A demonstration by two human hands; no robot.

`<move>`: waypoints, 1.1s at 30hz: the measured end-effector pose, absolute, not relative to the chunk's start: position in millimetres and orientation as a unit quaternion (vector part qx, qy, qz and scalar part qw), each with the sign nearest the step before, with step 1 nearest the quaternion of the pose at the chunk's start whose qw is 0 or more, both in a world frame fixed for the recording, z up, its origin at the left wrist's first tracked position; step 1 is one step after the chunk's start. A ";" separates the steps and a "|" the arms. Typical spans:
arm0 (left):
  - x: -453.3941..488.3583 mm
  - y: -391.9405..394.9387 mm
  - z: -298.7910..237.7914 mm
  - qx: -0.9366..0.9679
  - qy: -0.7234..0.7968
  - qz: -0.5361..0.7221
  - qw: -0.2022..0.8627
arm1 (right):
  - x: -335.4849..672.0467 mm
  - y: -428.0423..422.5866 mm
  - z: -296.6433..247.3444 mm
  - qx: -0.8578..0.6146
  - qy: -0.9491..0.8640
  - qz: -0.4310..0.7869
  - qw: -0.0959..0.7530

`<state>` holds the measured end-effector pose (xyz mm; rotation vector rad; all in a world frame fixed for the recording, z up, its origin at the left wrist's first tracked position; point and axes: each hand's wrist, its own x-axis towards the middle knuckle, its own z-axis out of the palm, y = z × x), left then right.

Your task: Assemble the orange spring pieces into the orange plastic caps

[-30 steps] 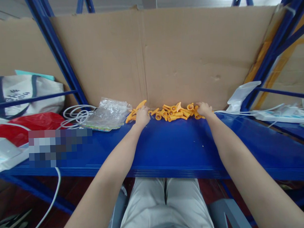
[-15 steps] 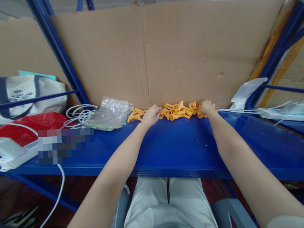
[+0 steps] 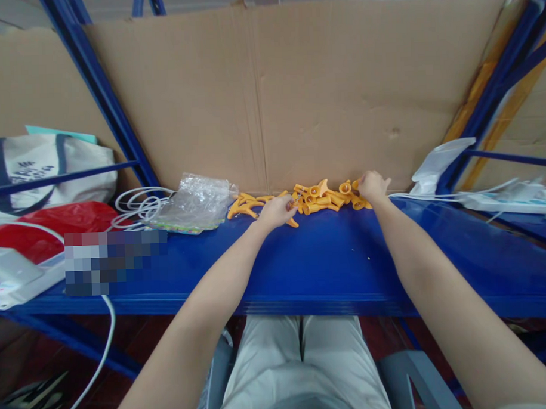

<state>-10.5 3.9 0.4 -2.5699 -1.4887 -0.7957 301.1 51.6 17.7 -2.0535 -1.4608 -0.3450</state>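
A row of small orange-yellow plastic pieces lies along the foot of the cardboard. Hollow, cup-ended tubular pieces (image 3: 317, 200) form the middle heap. Curved, branching pieces (image 3: 244, 204) with what look like small metal rings lie at its left. My left hand (image 3: 275, 211) is closed at the heap's left side, fingers pinched on a curved yellow piece (image 3: 293, 222) that pokes out below them. At the right end, my right hand (image 3: 373, 186) has its fingertips closed on a yellow tubular piece (image 3: 356, 185), mostly covered by the hand.
The blue shelf (image 3: 310, 257) is backed by a cardboard sheet (image 3: 332, 95). Left are a clear plastic bag (image 3: 196, 201), a coiled white cable (image 3: 138, 203), a red bag (image 3: 76, 223) and a canvas bag (image 3: 83, 166). A white power strip (image 3: 515, 202) lies at right.
My left hand has shifted slightly right and toward me, and a curved yellow piece now shows beneath its fingers. My right hand has lifted slightly at the right end of the heap.
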 end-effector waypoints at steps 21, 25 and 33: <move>-11.2 5.4 5.9 -0.858 -0.502 -0.098 0.049 | 248.4 -15.6 -8.8 -0.585 -0.775 0.059 0.229; -10.3 -1.8 13.6 -0.829 -0.560 -0.001 -0.011 | 241.7 -14.2 -15.7 -0.612 -0.767 0.055 0.185; -7.9 -3.8 9.5 -0.846 -0.531 -0.040 -0.014 | 227.6 -35.9 -4.5 -0.610 -0.771 -0.148 0.109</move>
